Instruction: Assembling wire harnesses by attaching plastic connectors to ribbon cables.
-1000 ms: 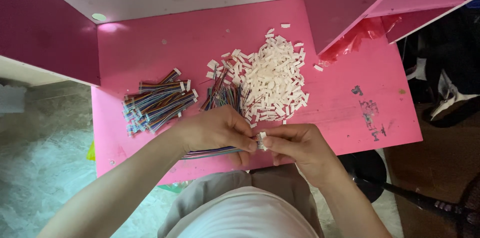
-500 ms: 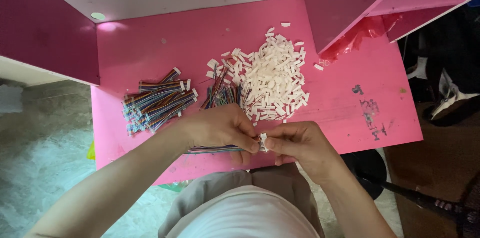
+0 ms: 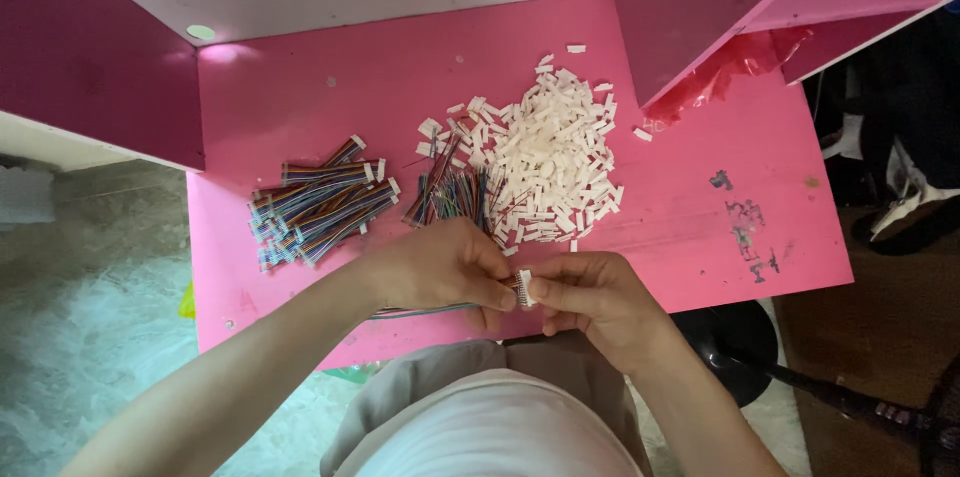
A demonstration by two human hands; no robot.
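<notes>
1. Our left hand [image 3: 440,267] pinches the multicoloured ribbon cable [image 3: 425,312] in a closed grip at the near tabletop [image 3: 300,87] edge.
2. Our right hand [image 3: 590,297] holds the small white connector [image 3: 524,288] closed between its fingertips, touching the cable's end.
3. A white connector pile [image 3: 550,152] and finished cable bundles [image 3: 315,202] lie beyond.
</notes>
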